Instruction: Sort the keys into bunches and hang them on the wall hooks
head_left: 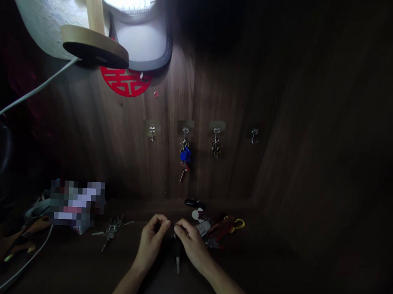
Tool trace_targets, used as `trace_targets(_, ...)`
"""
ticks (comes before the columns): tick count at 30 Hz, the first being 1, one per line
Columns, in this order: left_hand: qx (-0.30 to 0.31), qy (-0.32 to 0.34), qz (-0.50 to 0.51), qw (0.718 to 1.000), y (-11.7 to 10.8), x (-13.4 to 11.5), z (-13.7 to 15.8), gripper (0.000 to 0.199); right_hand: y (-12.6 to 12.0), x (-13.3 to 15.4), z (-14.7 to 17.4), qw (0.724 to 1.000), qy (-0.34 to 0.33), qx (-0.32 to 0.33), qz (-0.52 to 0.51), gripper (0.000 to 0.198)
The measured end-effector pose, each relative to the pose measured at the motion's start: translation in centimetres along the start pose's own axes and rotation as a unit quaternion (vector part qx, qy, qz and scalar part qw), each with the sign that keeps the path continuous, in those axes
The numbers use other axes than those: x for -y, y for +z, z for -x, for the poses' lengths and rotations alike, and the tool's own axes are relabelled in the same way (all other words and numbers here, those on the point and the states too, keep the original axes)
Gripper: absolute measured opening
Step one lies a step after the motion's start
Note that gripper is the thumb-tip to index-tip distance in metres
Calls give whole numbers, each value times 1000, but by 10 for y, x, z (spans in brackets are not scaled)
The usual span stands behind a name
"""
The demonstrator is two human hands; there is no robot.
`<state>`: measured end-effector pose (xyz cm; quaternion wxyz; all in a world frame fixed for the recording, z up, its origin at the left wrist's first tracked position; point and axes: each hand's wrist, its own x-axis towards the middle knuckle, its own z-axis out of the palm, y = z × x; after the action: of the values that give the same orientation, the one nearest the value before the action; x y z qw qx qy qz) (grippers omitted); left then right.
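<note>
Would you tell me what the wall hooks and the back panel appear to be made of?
The hooks look like polished metal: thin, silvery, glinting. The back panel looks like dark wood or wood-look laminate, matte, with vertical grain lines; which one is unclear.

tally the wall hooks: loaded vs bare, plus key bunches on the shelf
Hooks with keys: 2, the blue-tagged bunch and the dark bunch
Bare hooks: 2, the far-left hook and the far-right hook
Hooks total: 4
Loose bunches on the shelf: at least 2, the silver bunch and the red-strapped pile; the pile is too dark to split.
</note>
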<state>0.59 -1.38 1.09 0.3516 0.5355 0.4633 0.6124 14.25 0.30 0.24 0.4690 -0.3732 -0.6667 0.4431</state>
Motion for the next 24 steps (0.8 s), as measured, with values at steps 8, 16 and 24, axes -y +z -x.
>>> trace_targets(8,14,-32,-44,998,2,-1,1,39,-17,10,-8,986,10,-65,-154,31)
trace_targets(16,52,-77,-64,994,7,7,1,47,-113,55,-52,889,-80,-326,-311,23)
trace_targets(24,78,-89,-86,989,8,11,-3,49,-204,102,-105,862,-90,-387,-315,11)
